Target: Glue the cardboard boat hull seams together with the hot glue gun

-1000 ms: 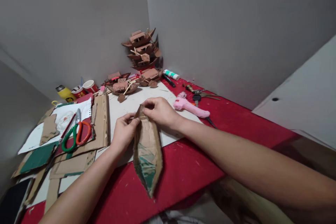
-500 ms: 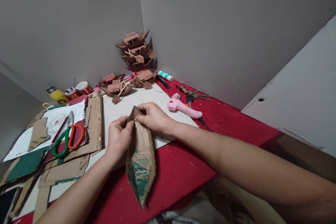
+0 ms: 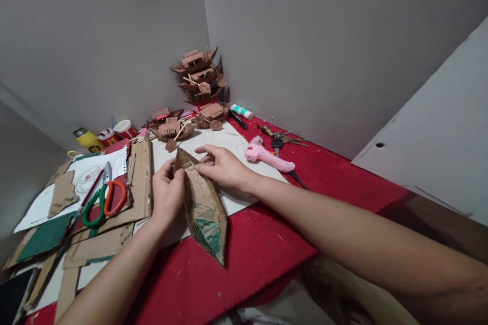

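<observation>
Gripping a cardboard hull point(image 3: 202, 208) near its far tip, the left hand point(image 3: 166, 194) is closing its fingers on it; the right hand point(image 3: 223, 167) is resting open-fingered against the hull, just left of the glue gun point(image 3: 269, 156).

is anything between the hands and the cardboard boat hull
Nothing visible. The left hand grips the cardboard boat hull on its left side near the far tip, and the right hand rests its fingers against the other side of that tip. Both touch it directly.
</observation>
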`<state>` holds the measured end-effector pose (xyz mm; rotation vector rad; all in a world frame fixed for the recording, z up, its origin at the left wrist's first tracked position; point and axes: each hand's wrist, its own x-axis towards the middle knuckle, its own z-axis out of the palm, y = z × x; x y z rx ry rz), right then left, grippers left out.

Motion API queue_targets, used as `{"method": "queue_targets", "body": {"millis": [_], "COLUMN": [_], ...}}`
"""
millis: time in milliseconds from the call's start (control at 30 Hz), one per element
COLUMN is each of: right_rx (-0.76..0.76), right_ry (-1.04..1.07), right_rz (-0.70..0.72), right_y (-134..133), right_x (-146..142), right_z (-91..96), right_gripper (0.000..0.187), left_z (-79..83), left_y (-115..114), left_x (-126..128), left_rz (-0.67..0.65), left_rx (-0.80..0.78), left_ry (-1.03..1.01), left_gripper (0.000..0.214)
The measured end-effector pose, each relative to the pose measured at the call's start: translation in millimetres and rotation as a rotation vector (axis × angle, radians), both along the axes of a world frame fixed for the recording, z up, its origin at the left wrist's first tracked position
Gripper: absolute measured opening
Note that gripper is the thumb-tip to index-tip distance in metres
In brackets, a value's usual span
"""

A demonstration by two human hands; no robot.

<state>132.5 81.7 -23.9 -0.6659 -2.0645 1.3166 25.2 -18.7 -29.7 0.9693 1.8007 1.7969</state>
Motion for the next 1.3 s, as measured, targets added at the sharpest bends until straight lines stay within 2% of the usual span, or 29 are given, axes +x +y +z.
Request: {"method": "queue_targets", "body": {"millis": [100,167,367,667,767,867,967,1067,1200,1300], "right_rx": [0.046,0.072,0.133,0.186,0.171,0.070,-0.033,-0.065,-0.041,-0.035], "right_ry": [0.014,0.030,-0.009,-0.079,-0.031,0.115,0.227,0.248,0.249,0.217], "right_rz": [0.040,0.062,0.053,0.070,0.046,-0.026,-0.099,-0.124,-0.122,-0.106], "right_y": [-0.1,0.0,-2.9,-2.0,1.7,6.9,12.1,14.5,13.2,11.4], "right_x": [-0.8,-1.5,0.5,-3.1,-3.6,-4.3,-6.7,-10.8,-15.9,-17.7], "right_z": [-2.7,-4.3,-3.3,-5.7,-4.3,-1.1,-0.3,-3.7,-10.7,-13.8], "right_gripper": [0.026,0.022,0.022,0.022,0.022,0.023,0.024,0.024,0.024,0.026], "left_z": [2.3,3.7,3.0,-3.5,-0.1,8.2,17.2,21.3,22.4,24.3], "left_y": [-1.4,-1.4,-0.7,0.1,2.2,3.2,1.7,-0.4,-1.0,-1.8], "left_x": [4.7,7.7,5.5,2.7,-0.1,-1.6,2.8,10.9,18.8,18.5], "left_rz": [-0.012,-0.025,-0.026,-0.009,-0.078,-0.161,-0.262,-0.353,-0.380,-0.342], "left_rx": [0.008,-0.019,-0.097,-0.101,-0.044,0.044,0.006,-0.039,-0.048,-0.078], "left_ry": [-0.115,-0.149,-0.032,-0.096,-0.207,-0.376,-0.552,-0.688,-0.789,-0.821], "left_gripper": [0.029,0.025,0.024,0.023,0.025,0.034,0.045,0.050,0.050,0.050]}}
